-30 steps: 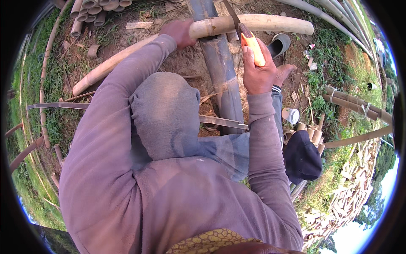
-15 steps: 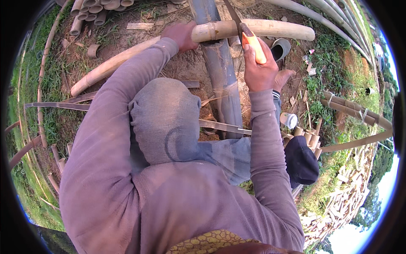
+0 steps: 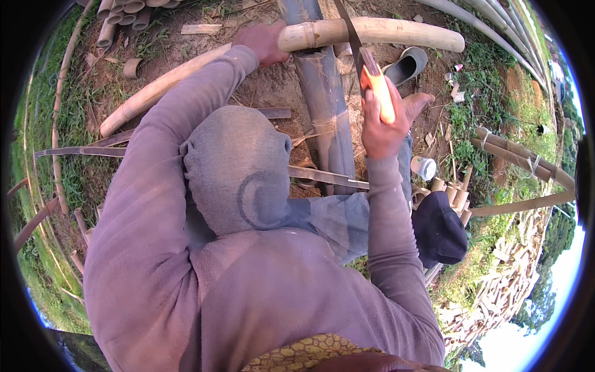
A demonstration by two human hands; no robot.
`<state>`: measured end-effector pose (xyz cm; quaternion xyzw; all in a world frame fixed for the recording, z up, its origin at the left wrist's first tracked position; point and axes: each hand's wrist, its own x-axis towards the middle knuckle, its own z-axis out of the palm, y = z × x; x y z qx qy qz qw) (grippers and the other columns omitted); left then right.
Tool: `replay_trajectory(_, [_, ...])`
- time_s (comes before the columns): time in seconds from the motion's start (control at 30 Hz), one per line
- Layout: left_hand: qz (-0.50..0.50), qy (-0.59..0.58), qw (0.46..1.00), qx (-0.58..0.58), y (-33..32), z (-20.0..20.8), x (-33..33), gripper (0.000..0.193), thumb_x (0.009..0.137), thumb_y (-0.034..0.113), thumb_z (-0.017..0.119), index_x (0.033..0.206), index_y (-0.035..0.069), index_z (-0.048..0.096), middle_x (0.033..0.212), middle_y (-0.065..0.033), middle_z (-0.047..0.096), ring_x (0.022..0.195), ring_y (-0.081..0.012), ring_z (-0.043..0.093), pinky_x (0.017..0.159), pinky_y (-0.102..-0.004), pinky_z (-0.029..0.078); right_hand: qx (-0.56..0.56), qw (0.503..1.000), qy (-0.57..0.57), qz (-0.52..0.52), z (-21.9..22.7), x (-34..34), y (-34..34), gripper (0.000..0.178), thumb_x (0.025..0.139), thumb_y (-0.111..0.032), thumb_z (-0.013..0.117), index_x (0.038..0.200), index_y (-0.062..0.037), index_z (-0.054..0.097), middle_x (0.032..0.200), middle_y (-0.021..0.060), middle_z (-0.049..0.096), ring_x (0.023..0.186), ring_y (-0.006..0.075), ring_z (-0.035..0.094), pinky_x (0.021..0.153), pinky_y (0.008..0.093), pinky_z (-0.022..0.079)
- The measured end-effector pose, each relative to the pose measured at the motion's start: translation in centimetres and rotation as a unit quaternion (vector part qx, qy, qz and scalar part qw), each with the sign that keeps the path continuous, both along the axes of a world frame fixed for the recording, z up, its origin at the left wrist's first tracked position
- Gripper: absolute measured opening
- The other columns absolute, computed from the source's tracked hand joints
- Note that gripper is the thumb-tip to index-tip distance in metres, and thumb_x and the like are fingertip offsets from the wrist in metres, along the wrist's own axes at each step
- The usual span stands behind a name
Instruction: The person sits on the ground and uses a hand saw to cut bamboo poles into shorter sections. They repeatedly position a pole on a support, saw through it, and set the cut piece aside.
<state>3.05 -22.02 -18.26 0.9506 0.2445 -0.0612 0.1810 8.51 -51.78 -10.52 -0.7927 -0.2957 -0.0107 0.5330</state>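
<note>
A long pale bamboo pole lies crosswise over a thick dark bamboo trunk. My left hand is wrapped round the pole just left of the trunk. My right hand grips a handsaw by its orange handle. The saw's dark blade stands across the pole, to the right of the trunk, with its far end past the upper edge of the picture. How deep the teeth sit in the bamboo I cannot tell. Part of the pole is hidden behind my left hand and sleeve.
Cut bamboo tubes are stacked at the far left. A grey shoe lies beyond my bare foot. A white tub and a dark hat are right of my leg. Long poles run along the far right; a pile of offcuts spreads nearer.
My right hand has drawn the saw back toward me, baring more of the handle and the shoe behind it. My left hand keeps its grip on the pole. The view has shifted slightly.
</note>
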Motion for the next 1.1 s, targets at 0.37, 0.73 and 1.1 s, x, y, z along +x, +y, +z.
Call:
replay_trajectory(0.37, [0.009, 0.022, 1.000, 0.001, 0.9, 1.6, 0.7, 0.063, 0.079, 0.046, 0.081, 0.133, 0.020, 0.062, 0.118, -0.0152, 0.076, 0.112, -0.0374, 0.073, 0.098, -0.0514, 0.056, -0.035, 0.999, -0.003, 0.002, 1.6, -6.9, -10.2, 0.048, 0.100, -0.007, 0.067, 0.142, 0.0128, 0.057, 0.136, 0.0271, 0.069, 0.120, 0.0326, 0.072, 0.101, 0.0401, 0.058])
replay_trajectory(0.73, [0.007, 0.013, 1.000, 0.005, 0.2, 1.6, 1.1, 0.068, 0.075, 0.049, 0.082, 0.134, 0.022, 0.063, 0.121, -0.0150, 0.075, 0.112, -0.0378, 0.072, 0.099, -0.0515, 0.056, -0.015, 0.996, -0.085, -0.006, -0.9, 4.8, 5.9, 0.044, 0.096, -0.014, 0.078, 0.136, 0.0001, 0.067, 0.114, 0.0194, 0.078, 0.094, 0.0234, 0.079, 0.087, 0.0361, 0.061])
replay_trajectory(1.1, [0.010, -0.008, 1.000, 0.016, 1.1, 0.1, 0.8, 0.069, 0.076, 0.047, 0.082, 0.136, 0.020, 0.062, 0.116, -0.0168, 0.076, 0.108, -0.0391, 0.073, 0.095, -0.0519, 0.058, -0.038, 0.997, -0.060, 0.026, 0.0, -4.1, -8.5, 0.047, 0.101, -0.007, 0.069, 0.141, 0.0135, 0.056, 0.131, 0.0263, 0.072, 0.119, 0.0312, 0.073, 0.102, 0.0402, 0.059])
